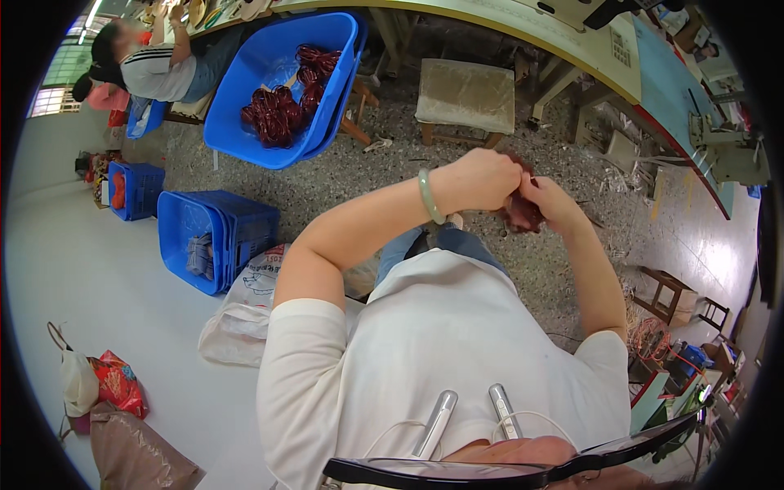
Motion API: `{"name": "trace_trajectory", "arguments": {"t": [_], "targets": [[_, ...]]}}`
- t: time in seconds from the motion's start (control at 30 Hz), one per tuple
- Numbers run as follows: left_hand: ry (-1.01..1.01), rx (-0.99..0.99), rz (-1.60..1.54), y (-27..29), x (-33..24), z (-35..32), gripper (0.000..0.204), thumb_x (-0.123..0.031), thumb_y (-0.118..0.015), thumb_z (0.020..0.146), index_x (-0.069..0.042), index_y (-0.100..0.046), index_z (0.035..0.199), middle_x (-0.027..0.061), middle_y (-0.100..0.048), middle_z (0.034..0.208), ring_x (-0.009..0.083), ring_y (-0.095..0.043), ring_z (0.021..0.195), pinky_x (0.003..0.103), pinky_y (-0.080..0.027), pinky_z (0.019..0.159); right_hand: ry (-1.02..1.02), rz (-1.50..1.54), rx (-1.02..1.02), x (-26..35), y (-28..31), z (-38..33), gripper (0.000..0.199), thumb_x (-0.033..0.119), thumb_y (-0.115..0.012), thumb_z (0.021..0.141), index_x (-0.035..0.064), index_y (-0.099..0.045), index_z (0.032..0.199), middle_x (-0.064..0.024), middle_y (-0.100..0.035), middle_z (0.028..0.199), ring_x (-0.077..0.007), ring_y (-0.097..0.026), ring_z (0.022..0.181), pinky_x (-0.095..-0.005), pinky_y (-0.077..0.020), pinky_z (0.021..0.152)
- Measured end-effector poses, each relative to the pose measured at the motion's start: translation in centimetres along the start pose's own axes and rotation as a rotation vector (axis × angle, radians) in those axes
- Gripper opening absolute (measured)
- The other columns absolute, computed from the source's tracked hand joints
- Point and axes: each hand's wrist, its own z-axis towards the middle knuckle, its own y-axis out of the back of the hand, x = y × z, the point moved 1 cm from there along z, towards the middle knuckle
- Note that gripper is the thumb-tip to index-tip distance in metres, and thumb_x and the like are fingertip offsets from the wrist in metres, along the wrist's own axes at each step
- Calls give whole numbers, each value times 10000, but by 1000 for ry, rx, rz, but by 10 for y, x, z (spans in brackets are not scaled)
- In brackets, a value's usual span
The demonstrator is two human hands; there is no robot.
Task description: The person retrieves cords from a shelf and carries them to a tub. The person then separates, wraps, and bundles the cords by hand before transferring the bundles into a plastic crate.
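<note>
Both of my hands are raised in front of me and close together. My left hand (487,181), with a pale green bangle (431,197) at the wrist, is closed on a dark red bundle (523,214) of what look like thin straps. The fingers of my right hand (553,202) pinch the same bundle from the other side. Part of it hangs below the hands, and the rest is hidden behind my fingers. To the left, a blue plastic tub (233,135) holds several similar shiny dark red bundles (278,114).
A padded stool (465,95) stands ahead, beside a long worktable (531,37). A sewing machine (727,147) sits at the right. Stacked blue baskets (245,214) and a white plastic bag (233,335) are on my left. Another person (159,69) sits at the far left.
</note>
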Motion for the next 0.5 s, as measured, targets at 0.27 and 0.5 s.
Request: {"name": "trace_trajectory", "arguments": {"t": [0.27,0.5], "targets": [[98,-100,-406,-22,59,-1,256,-286,-687,775,-55,-633,872,101,-656,756,276,-632,724,358,-485,651,376,570,365,-8,23,-69,312,275,-653,828,-16,-547,868,-22,-490,452,-108,-424,328,-239,-316,358],[111,-62,-675,-66,96,-10,274,-302,-674,823,-38,-659,897,121,-631,740,211,-570,655,332,-443,623,1196,764,726,48,74,-152,301,222,-582,903,10,-422,1045,-12,-615,673,-120,-605,585,-202,-450,536]]}}
